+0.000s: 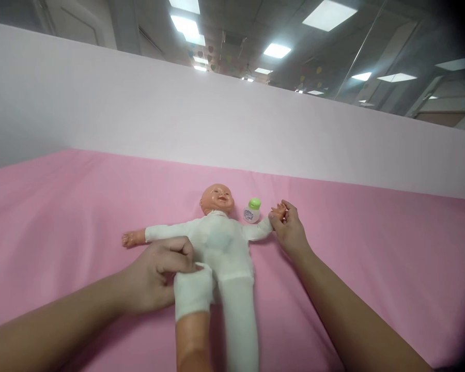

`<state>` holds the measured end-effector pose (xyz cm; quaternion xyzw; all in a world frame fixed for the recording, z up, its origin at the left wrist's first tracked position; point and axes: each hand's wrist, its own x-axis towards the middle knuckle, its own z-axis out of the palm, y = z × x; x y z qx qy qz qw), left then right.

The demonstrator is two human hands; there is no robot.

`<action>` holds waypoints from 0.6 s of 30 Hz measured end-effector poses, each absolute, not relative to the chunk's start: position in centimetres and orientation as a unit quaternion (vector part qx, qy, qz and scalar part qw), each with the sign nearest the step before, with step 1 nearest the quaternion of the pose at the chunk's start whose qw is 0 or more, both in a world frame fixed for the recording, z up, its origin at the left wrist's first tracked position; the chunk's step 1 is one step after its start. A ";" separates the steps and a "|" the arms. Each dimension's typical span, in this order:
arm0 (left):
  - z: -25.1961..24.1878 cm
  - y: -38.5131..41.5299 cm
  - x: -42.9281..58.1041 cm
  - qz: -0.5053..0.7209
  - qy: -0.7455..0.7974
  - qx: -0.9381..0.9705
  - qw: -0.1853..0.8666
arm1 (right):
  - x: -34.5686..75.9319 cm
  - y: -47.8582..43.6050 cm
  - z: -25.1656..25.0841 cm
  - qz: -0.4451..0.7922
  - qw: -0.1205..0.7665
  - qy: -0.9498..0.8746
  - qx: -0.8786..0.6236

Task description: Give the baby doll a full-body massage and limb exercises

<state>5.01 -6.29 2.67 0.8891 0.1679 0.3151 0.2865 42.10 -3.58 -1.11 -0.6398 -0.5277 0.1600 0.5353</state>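
A baby doll with a white cloth body lies face up, its arms spread. My left hand is closed, its curled fingers gripping the white cloth of the doll's leg at the left. That leg is bent up toward me, and its bare plastic lower part shows below the cloth. Between thumb and fingers, my right hand holds the doll's small plastic hand. Beside the doll's head stands a small clear bottle with a green cap.
Under the doll is a pink sheet with soft creases. A white padded wall runs along the back, and above it dark glass shows bright ceiling lights. The doll's other arm stretches out to the left.
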 end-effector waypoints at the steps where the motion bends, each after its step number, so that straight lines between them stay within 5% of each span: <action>1: 2.8 -6.9 5.1 0.310 0.147 0.898 0.276 | 42.7 -3.4 -1.1 0.148 0.504 -0.513 -0.679; 5: 3.0 -8.6 5.7 0.255 0.076 0.935 0.233 | 43.9 -3.2 -1.2 0.134 0.365 -0.521 -0.760; 10: 3.0 -9.4 6.2 0.187 0.060 0.964 0.182 | 43.7 -3.4 -1.2 0.114 0.319 -0.550 -0.763; 18: 4.0 -8.4 4.8 0.133 0.109 0.899 0.403 | 38.9 -5.7 -0.2 -0.075 0.388 -0.667 -0.631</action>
